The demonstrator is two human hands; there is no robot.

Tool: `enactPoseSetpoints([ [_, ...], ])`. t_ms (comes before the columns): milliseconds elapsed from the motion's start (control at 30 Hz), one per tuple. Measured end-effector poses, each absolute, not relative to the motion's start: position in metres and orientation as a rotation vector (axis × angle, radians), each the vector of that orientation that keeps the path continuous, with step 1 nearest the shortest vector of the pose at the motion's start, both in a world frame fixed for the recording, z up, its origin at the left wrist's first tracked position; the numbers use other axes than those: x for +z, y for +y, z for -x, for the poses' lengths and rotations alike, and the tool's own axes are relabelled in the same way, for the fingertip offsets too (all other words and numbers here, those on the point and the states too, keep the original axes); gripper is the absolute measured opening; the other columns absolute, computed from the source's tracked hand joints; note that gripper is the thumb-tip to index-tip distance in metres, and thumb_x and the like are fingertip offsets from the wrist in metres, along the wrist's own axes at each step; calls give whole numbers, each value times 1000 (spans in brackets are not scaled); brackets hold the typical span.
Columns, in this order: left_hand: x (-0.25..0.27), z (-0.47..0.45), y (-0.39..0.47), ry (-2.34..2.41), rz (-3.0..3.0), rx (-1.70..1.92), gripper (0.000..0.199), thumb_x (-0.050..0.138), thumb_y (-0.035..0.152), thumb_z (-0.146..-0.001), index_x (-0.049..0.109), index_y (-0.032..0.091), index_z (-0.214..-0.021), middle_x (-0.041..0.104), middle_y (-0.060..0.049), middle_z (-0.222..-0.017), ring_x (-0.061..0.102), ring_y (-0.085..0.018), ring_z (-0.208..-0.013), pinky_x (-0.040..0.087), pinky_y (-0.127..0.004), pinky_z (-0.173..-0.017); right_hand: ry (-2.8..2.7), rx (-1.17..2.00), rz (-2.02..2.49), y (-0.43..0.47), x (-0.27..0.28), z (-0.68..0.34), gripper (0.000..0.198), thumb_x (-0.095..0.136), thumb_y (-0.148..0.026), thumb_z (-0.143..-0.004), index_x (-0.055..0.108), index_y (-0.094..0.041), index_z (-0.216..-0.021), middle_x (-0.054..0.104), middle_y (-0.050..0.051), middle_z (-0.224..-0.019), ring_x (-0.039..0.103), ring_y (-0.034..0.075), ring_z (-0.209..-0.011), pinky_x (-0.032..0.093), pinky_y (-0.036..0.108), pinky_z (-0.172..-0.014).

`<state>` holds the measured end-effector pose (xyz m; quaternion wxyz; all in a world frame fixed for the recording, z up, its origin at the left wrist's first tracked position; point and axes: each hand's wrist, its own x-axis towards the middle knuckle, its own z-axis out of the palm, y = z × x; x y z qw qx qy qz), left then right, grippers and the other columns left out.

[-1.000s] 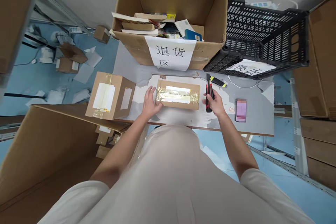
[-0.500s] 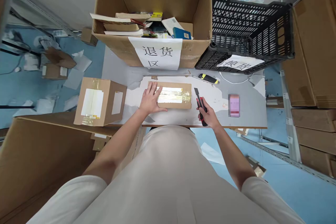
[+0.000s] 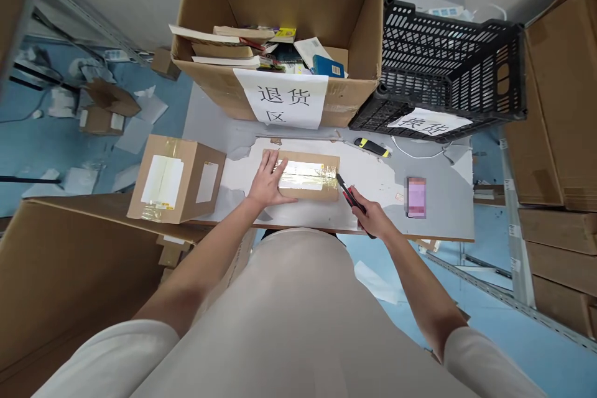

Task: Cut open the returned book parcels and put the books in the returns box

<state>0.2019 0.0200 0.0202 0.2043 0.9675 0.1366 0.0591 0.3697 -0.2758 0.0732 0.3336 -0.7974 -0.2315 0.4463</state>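
A small taped cardboard box point(image 3: 305, 191) with a white label lies on the table in front of me. Across its left end my left hand point(image 3: 269, 181) rests with the fingers spread. My right hand point(image 3: 370, 216) grips a black and red box cutter point(image 3: 351, 194). The cutter's tip is at the right end of the box, by the shiny tape, though I cannot tell whether it has gone in. Behind them on the table lies a second utility knife point(image 3: 372, 147), black and yellow.
A taped carton point(image 3: 191, 177) stands at the left. Behind are a big carton point(image 3: 214, 84) of books and a black plastic crate point(image 3: 443, 84), both with paper signs. A blurred pink phone-like object point(image 3: 416, 197) lies at the right of the table point(image 3: 448, 217).
My right hand has brought the box cutter left and tilted it, so its tip now meets the box's right end. My left hand stays on the box. The view has shifted slightly.
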Motion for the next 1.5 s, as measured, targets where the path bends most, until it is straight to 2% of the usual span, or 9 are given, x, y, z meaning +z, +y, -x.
enactPoseSetpoints([
  [300,17,-202,18,429,-2698,111,123,74,74,-45,33,13,-144,19,-25,-154,7,-47,-143,20,-62,-111,-566,1261,2049,-293,78,-360,66,49,-27,-87,29,-30,-150,55,-4,-57,51,11,-39,47,25,-40],
  [533,17,-202,15,442,-2727,94,124,74,74,-45,33,13,-144,20,-25,-154,6,-47,-143,21,-61,-111,-442,1261,1936,-288,71,-349,71,52,-30,-86,25,-28,-151,61,0,-68,54,13,-44,49,28,-40],
  [767,11,-203,13,459,-2742,158,125,75,73,-44,33,12,-144,20,-26,-154,5,-47,-143,20,-61,-111,-502,1236,1938,-296,65,-342,66,48,-29,-87,28,-28,-150,54,-5,-52,51,13,-40,49,27,-44],
  [867,14,-203,12,453,-2747,147,125,74,74,-45,32,13,-145,20,-25,-154,6,-47,-143,21,-61,-110,-526,1218,1942,-313,59,-331,65,46,-34,-88,29,-29,-150,57,-4,-59,53,13,-43,51,28,-47],
  [1033,21,-202,9,521,-2773,47,125,66,81,-49,29,13,-147,19,-25,-155,5,-46,-144,19,-65,-108,-518,872,2182,-334,37,-315,69,38,-39,-90,15,-26,-153,67,5,-91,59,17,-59,54,37,-68],
  [1167,21,-196,6,506,-2823,86,97,52,74,-72,30,17,-147,19,-22,-156,7,-42,-145,4,-69,-107,-475,759,2557,-321,6,-322,69,30,-33,-92,4,-18,-154,61,16,-114,62,27,-87,50,44,-80],
  [1300,17,-180,-5,403,-2852,162,58,43,48,-91,40,21,-142,31,-17,-153,19,-33,-145,2,-64,-111,-448,693,2788,-287,-35,-330,65,29,-19,-89,16,-14,-153,48,22,-128,53,32,-110,44,47,-90],
  [1400,16,-164,-15,299,-2856,143,51,39,36,-93,42,20,-141,38,-17,-149,26,-30,-143,9,-60,-114,-402,654,2872,-275,-59,-327,63,31,-17,-88,24,-18,-151,46,21,-127,48,34,-116,42,50,-92],
  [1500,15,-153,-23,270,-2855,111,56,43,37,-91,39,18,-144,39,-18,-148,28,-32,-142,15,-57,-114,-445,602,2876,-275,-65,-327,61,38,-23,-89,29,-19,-149,44,21,-129,44,35,-120,40,53,-93],
])
